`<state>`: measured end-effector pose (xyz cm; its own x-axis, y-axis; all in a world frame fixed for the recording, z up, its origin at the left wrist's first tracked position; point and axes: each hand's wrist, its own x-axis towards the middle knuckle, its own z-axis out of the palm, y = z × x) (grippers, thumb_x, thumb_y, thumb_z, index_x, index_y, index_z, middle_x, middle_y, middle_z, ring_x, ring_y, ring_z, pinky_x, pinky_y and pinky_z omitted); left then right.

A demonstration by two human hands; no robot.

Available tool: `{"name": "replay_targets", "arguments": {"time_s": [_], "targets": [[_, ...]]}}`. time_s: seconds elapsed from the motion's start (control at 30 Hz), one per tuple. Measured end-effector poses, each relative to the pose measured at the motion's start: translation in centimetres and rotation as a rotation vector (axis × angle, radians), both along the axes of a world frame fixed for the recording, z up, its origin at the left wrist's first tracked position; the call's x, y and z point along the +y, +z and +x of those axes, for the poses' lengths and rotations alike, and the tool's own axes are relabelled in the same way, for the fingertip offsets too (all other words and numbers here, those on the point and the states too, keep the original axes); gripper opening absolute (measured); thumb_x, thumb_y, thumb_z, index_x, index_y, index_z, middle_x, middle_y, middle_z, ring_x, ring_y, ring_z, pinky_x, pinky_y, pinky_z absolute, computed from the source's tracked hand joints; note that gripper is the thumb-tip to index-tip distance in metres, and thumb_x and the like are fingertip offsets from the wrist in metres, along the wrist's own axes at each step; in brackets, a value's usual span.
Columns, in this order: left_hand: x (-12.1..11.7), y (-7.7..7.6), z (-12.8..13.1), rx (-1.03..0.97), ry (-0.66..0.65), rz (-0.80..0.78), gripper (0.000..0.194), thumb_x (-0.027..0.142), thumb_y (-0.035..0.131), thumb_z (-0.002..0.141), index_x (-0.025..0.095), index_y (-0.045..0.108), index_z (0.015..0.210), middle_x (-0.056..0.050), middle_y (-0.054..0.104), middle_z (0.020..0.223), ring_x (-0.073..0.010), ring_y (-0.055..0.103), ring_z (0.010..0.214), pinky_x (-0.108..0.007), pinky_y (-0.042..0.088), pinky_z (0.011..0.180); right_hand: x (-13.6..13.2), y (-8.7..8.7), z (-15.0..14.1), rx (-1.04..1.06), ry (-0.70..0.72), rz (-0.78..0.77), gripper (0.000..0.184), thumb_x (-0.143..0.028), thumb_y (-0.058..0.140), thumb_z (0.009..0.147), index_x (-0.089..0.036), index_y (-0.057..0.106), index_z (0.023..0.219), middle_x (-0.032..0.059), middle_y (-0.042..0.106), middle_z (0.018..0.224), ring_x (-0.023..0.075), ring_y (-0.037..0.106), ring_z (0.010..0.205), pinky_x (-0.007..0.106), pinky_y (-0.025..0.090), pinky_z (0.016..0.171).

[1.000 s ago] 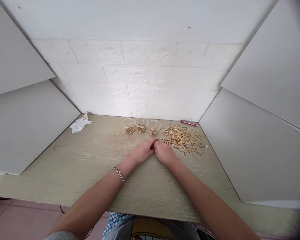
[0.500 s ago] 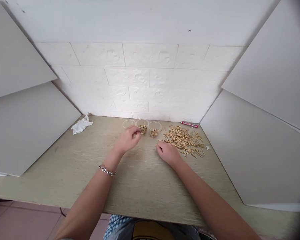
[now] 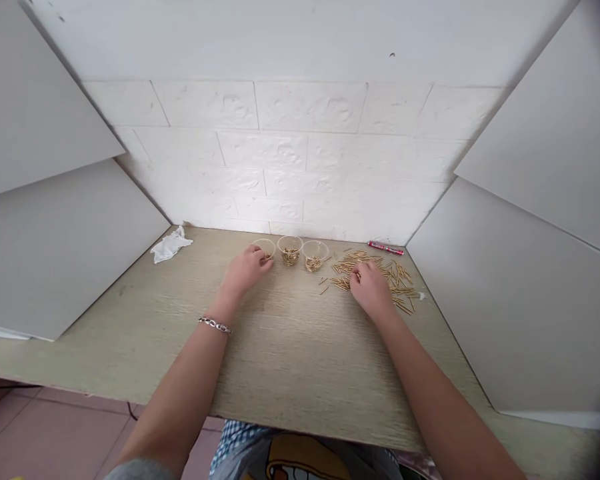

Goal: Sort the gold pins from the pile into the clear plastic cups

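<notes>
My left hand (image 3: pixel 249 269) is closed at the near rim of the left clear plastic cup (image 3: pixel 263 241), its fingertips partly hiding the gold pieces inside; whether it holds anything is too small to tell. Beside that stand a middle clear cup (image 3: pixel 290 250) and a right clear cup (image 3: pixel 314 257), each with small gold pieces in the bottom. Over the near left part of a loose pile of thin gold metal pins (image 3: pixel 397 273), my right hand (image 3: pixel 371 288) has its fingers pinched together. What lies between those fingers is hidden.
A crumpled white tissue (image 3: pixel 172 245) lies at the back left of the table (image 3: pixel 290 360). Behind the pins rests a red pen (image 3: pixel 386 248). Grey panels (image 3: pixel 520 293) wall in both sides, and a white brick-patterned wall (image 3: pixel 260 147) closes the back.
My left hand has moved from the middle cup leftward to the left cup. My right hand has gone right, from the pile's edge onto the pins. The view has shifted slightly.
</notes>
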<state>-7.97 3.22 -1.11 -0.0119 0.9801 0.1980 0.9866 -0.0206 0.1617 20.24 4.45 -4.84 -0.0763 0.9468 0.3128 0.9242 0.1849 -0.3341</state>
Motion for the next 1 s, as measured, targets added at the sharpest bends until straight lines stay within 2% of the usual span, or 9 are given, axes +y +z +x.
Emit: {"name": "replay_targets", "arguments": {"time_s": [0.1,0.2,0.33,0.4,0.47,0.57,0.63,0.8,1.0], "targets": [[-0.1,0.1,0.0,0.036,-0.016,-0.025,0.037,0.044,0.036,0.084,0.016,0.059,0.075,-0.006,0.057,0.097,-0.0163,0.057,0.077,-0.025,0.041,0.062,-0.4,0.0,-0.3,-0.076,-0.067,0.004,0.019,-0.02,0.042,0.08,-0.015,0.058,0.089,0.0107,0.056,0.095,0.0241,0.05,0.089,0.034,0.033,0.072],[-0.1,0.2,0.0,0.068,-0.002,-0.06,0.039,0.045,0.034,0.083,0.017,0.06,0.078,-0.007,0.059,0.091,-0.0178,0.057,0.076,-0.025,0.041,0.061,-0.8,0.4,-1.1,-0.03,-0.075,0.084,0.026,-0.019,0.042,0.08,-0.016,0.057,0.102,0.011,0.054,0.108,0.026,0.048,0.099,0.039,0.03,0.081],[-0.1,0.2,-0.1,0.104,0.011,-0.105,0.04,0.045,0.033,0.083,0.018,0.062,0.085,-0.008,0.06,0.086,-0.02,0.057,0.079,-0.027,0.042,0.063,-0.6,2.3,-3.2,0.062,0.114,0.173,0.026,-0.017,0.041,0.081,-0.019,0.058,0.1,0.0074,0.055,0.108,0.0216,0.048,0.099,0.04,0.025,0.089],[-0.1,0.3,-0.2,0.116,0.003,-0.125,0.041,0.044,0.031,0.084,0.019,0.063,0.086,-0.008,0.06,0.086,-0.021,0.057,0.082,-0.027,0.042,0.064,0.4,3.8,-4.8,0.065,0.216,0.196,0.023,-0.021,0.043,0.082,-0.021,0.06,0.098,0.007,0.055,0.106,0.0212,0.047,0.099,0.04,0.024,0.091],[-0.1,0.5,-0.1,0.12,0.0,-0.154,0.042,0.044,0.03,0.084,0.019,0.064,0.086,-0.009,0.06,0.087,-0.0218,0.058,0.083,-0.028,0.043,0.066,1.9,5.4,-6.7,0.068,0.243,0.19,0.022,-0.027,0.045,0.083,-0.022,0.063,0.092,0.007,0.053,0.111,0.0223,0.045,0.101,0.041,0.025,0.091],[-0.2,0.7,0.0,0.115,0.014,-0.172,0.041,0.043,0.031,0.084,0.019,0.064,0.086,-0.009,0.06,0.087,-0.0216,0.058,0.081,-0.029,0.043,0.066,4.4,7.3,-9.8,-0.033,0.306,0.09,0.019,-0.031,0.049,0.081,-0.025,0.067,0.083,0.0061,0.047,0.121,0.0262,0.037,0.112,0.047,0.021,0.094],[-0.2,0.7,0.1,0.109,0.022,-0.167,0.04,0.042,0.032,0.084,0.018,0.064,0.087,-0.009,0.06,0.087,-0.0206,0.059,0.078,-0.028,0.043,0.066,5.7,7.9,-11.7,-0.162,0.357,-0.045,0.015,-0.031,0.055,0.077,-0.026,0.069,0.081,0.0064,0.043,0.126,0.0301,0.033,0.116,0.055,0.017,0.095],[-0.1,0.2,0.1,0.097,-0.006,-0.134,0.039,0.037,0.033,0.084,0.015,0.064,0.081,-0.01,0.061,0.085,-0.0189,0.059,0.076,-0.027,0.044,0.068,7.6,7.8,-15.0,-0.392,0.377,-0.362,0.023,-0.032,0.069,0.063,-0.02,0.069,0.083,0.0116,0.054,0.113,0.0349,0.036,0.114,0.065,0.008,0.095],[-0.1,0.2,0.2,0.09,-0.033,-0.111,0.041,0.04,0.032,0.085,0.014,0.064,0.08,-0.01,0.06,0.085,-0.02,0.059,0.075,-0.028,0.043,0.067,8.5,7.3,-15.4,-0.403,0.359,-0.378,0.02,-0.021,0.063,0.067,-0.015,0.066,0.086,0.0141,0.061,0.101,0.0322,0.045,0.107,0.063,0.011,0.096]]}}
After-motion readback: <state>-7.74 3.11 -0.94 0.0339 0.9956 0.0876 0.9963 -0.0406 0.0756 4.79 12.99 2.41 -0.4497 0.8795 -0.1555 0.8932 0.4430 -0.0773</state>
